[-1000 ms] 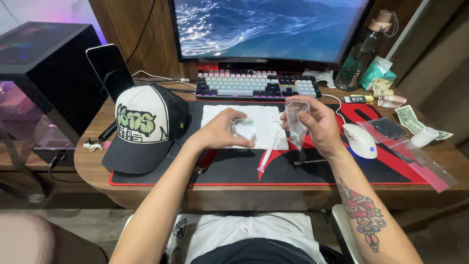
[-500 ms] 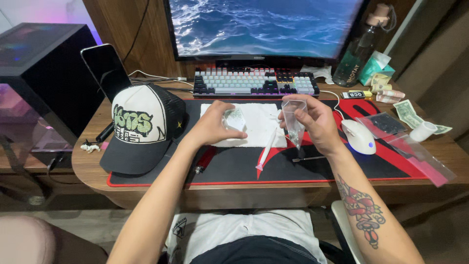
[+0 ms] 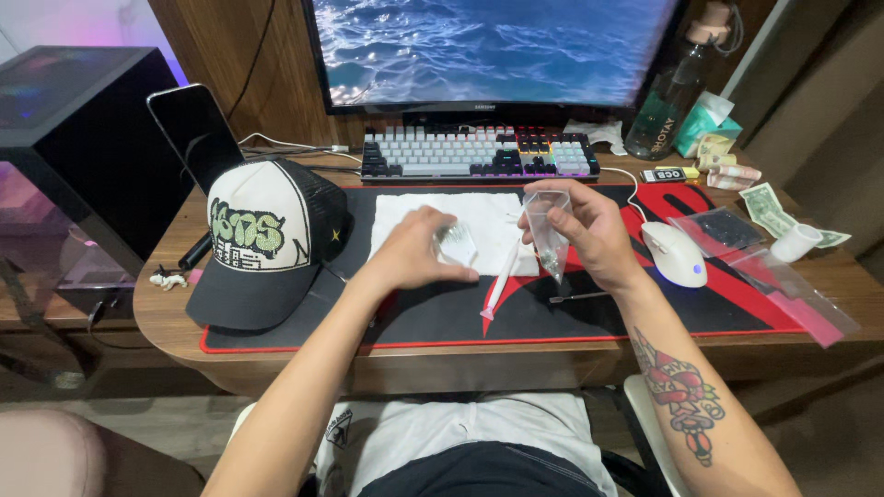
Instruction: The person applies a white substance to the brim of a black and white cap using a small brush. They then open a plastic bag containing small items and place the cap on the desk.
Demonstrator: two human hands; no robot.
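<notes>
My right hand (image 3: 589, 230) holds a small clear plastic bag (image 3: 547, 228) upright over the desk mat, with dark crumbs in its lower tip. My left hand (image 3: 414, 253) pinches a small clear faceted piece (image 3: 455, 243) just left of the bag, above a white cloth (image 3: 488, 221). A white pen-like stick with a pink tip (image 3: 499, 283) lies slanted on the mat under the hands. A thin dark metal tool (image 3: 575, 296) lies beside my right wrist.
A black-and-white cap (image 3: 262, 239) sits on the left of the red-and-black mat (image 3: 516, 322). A keyboard (image 3: 479, 155), monitor (image 3: 488, 51), white mouse (image 3: 674, 253), phone (image 3: 195, 133), bottle (image 3: 668, 97), banknotes (image 3: 769, 210), and plastic sleeves (image 3: 773, 276) are around.
Both hands have stayed over the white cloth; the left hand has drawn slightly lower and closer to the bag. The view has shifted a little.
</notes>
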